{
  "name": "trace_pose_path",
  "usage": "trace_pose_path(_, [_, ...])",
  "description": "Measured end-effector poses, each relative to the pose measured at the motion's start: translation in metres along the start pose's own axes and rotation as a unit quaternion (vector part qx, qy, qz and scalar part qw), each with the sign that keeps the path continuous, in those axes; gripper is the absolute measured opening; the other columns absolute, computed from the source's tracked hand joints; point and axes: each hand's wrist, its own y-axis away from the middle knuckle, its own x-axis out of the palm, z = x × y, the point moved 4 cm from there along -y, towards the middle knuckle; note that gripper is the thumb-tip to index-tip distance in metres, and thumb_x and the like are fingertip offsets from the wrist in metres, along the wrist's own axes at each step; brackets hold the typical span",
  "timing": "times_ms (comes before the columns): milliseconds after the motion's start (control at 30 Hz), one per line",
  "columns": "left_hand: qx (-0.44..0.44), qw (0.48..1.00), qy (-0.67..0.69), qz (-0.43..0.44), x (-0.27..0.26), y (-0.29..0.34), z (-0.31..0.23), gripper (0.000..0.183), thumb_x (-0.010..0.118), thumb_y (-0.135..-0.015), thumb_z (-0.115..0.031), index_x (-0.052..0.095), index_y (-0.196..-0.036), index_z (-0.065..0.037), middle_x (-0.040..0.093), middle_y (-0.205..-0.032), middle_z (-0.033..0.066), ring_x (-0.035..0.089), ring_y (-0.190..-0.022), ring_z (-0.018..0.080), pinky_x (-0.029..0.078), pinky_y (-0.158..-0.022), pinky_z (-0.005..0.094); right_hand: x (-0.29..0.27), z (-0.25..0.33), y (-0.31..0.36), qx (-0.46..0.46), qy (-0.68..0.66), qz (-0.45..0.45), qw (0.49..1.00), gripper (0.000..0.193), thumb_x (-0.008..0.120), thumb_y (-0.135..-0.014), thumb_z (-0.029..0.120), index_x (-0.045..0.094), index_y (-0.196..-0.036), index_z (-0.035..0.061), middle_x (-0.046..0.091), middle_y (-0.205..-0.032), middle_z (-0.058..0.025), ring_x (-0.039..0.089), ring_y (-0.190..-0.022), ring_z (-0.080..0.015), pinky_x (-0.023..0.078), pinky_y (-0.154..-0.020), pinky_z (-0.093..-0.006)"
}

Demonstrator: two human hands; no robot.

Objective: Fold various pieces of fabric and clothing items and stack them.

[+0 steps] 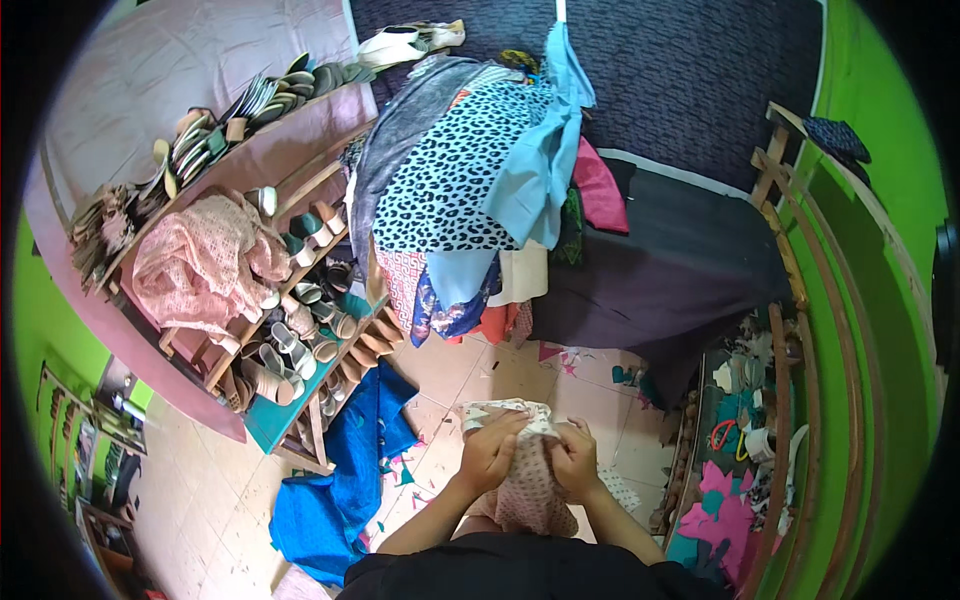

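A cream fabric with a small dark print hangs in front of me, low in the view. My left hand is closed on its upper left part, fingers pointing inward. At the upper right edge of the cloth, my right hand grips it with bent fingers. Between the two hands the top edge is folded over and bunched, and its whitish side shows. The lower part drapes toward my lap. Another piece of pale dotted cloth lies just right of my right forearm.
Shoes fill a slanted wooden rack on the left, with a pink lacy cloth over it. Ahead rises a heap of fabrics, topped by a blue leopard-print cloth. Blue cloth and scraps lie on the tiled floor. Scissors rest on the right shelf.
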Motion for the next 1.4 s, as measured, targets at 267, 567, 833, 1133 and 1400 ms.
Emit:
trace_pose_path(267, [0.086, 0.958, -0.236, -0.139, -0.001, -0.021, -0.026, 0.033, 0.062, -0.068, 0.002, 0.06, -0.101, -0.001, 0.058, -0.087, 0.0106, 0.056, -0.089, 0.0264, 0.044, -0.076, 0.0365, -0.057, 0.039, -0.014, -0.094, 0.107, -0.103, 0.984, 0.018, 0.057, -0.073, 0.004, 0.062, -0.091, 0.0027, 0.06, -0.074, -0.0109, 0.051, -0.063, -0.0262, 0.038, -0.072, -0.0352])
trace_pose_path(567, [0.068, 0.976, -0.199, -0.063, -0.009, -0.053, -0.023, 0.021, 0.061, -0.068, -0.004, 0.066, -0.087, -0.011, 0.058, -0.075, 0.0072, 0.058, -0.069, 0.0243, 0.045, -0.059, 0.0339, -0.079, 0.053, -0.036, -0.077, 0.111, -0.121, 0.983, 0.009, 0.063, -0.075, 0.007, 0.062, -0.069, 0.0009, 0.054, -0.055, -0.0085, 0.046, -0.044, -0.021, 0.034, -0.048, -0.0324])
trace_pose_path(833, [-0.16, 0.98, 0.034, 0.112, 0.029, -0.048, 0.033, 0.011, 0.054, -0.081, -0.01, 0.063, -0.083, -0.004, 0.058, -0.071, 0.0049, 0.054, -0.066, 0.0112, 0.042, -0.059, 0.0266, -0.092, 0.086, -0.062, -0.15, 0.145, -0.117, 0.971, 0.014, 0.062, -0.077, 0.013, 0.06, -0.072, 0.0003, 0.052, -0.055, -0.0085, 0.047, -0.045, -0.0202, 0.036, -0.048, -0.0305])
trace_pose_path(1133, [0.0, 0.991, 0.113, 0.066, -0.012, -0.106, 0.016, 0.014, 0.043, -0.078, 0.003, 0.055, -0.085, 0.0, 0.049, -0.069, 0.0024, 0.047, -0.066, 0.0098, 0.038, -0.059, 0.0224, -0.137, 0.034, -0.053, 0.111, 0.134, 0.094, 0.98, 0.023, 0.069, -0.069, 0.018, 0.06, -0.08, 0.0, 0.057, -0.066, -0.0062, 0.053, -0.06, -0.0118, 0.04, -0.054, -0.0262])
trace_pose_path(1400, [0.105, 0.989, -0.097, 0.025, -0.076, -0.171, -0.009, 0.013, 0.049, -0.081, -0.002, 0.055, -0.091, 0.001, 0.054, -0.073, 0.0133, 0.053, -0.064, 0.0199, 0.041, -0.059, 0.0279, -0.188, 0.008, -0.044, 0.158, 0.361, -0.042, 0.918, 0.016, 0.056, -0.064, 0.01, 0.063, -0.077, 0.0056, 0.06, -0.073, -0.0167, 0.057, -0.07, -0.0348, 0.044, -0.064, -0.0389])
